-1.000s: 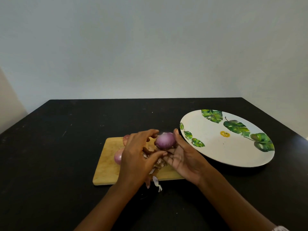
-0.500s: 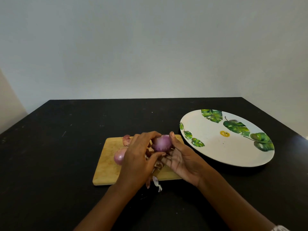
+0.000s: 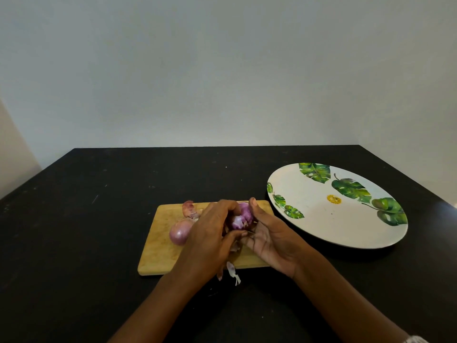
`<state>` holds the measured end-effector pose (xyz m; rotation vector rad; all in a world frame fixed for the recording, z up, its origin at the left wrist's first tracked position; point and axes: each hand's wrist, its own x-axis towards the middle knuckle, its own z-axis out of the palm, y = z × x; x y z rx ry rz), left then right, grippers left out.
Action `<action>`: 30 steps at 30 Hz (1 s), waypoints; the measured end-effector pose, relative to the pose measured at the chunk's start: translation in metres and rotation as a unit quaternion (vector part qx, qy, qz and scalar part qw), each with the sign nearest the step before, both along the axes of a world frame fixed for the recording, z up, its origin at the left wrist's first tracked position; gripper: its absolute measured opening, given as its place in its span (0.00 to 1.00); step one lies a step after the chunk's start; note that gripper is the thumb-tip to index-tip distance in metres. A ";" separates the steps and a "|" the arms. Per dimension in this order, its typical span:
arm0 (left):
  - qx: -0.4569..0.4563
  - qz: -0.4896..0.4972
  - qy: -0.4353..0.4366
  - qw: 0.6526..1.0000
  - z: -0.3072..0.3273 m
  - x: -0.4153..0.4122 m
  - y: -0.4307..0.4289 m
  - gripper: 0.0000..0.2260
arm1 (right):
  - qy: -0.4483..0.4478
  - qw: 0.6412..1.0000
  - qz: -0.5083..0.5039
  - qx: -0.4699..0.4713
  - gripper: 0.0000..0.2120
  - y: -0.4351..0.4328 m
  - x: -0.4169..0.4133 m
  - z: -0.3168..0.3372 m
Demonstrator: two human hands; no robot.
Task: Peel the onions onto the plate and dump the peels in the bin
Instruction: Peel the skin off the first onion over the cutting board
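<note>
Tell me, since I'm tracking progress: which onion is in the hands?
The purple onion, gripped between the left hand and right hand over the cutting board. The other onion lies on the board to its left, in neither hand.

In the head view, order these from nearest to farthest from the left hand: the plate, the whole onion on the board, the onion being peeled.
1. The onion being peeled: in the fingers of the left hand.
2. The whole onion: on the board, just left of that hand.
3. The plate: on the right, beyond the right hand.
</note>
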<state>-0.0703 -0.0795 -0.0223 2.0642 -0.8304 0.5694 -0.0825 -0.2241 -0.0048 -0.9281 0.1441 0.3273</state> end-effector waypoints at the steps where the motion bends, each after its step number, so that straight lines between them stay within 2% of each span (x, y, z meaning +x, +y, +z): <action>1: 0.000 0.000 0.000 1.000 0.000 0.000 0.000 0.23 | 0.000 1.000 0.000 0.002 0.26 0.000 0.000 0.000; 5: -0.005 0.011 -0.008 1.000 0.000 -0.003 0.001 0.23 | -0.007 1.000 0.000 0.017 0.25 0.000 -0.001 0.000; 9: -0.020 0.034 -0.028 0.999 0.003 -0.004 -0.001 0.14 | 0.001 0.999 -0.016 0.028 0.25 0.000 -0.001 0.002; 11: -0.043 0.048 -0.033 0.997 0.005 -0.003 0.000 0.18 | 0.005 0.999 -0.024 0.028 0.26 0.000 -0.001 0.001; 14: -0.055 0.063 -0.046 0.995 0.003 0.000 0.003 0.30 | 0.009 0.999 -0.031 0.034 0.26 0.000 0.000 0.000; 17: -0.044 0.075 -0.067 0.994 0.000 0.000 0.004 0.31 | 0.011 0.999 -0.035 0.041 0.24 0.000 0.000 0.000; 24: -0.002 0.083 -0.095 0.992 -0.003 0.002 0.004 0.25 | 0.015 0.998 -0.035 0.041 0.24 0.000 0.000 -0.002; 28: 0.027 0.039 -0.039 0.998 0.000 0.001 0.002 0.15 | 0.031 0.999 -0.035 0.023 0.26 0.000 0.001 -0.002; 30: 0.038 0.020 -0.018 0.999 0.002 0.001 0.002 0.13 | 0.037 0.999 -0.033 0.018 0.28 0.000 0.002 -0.003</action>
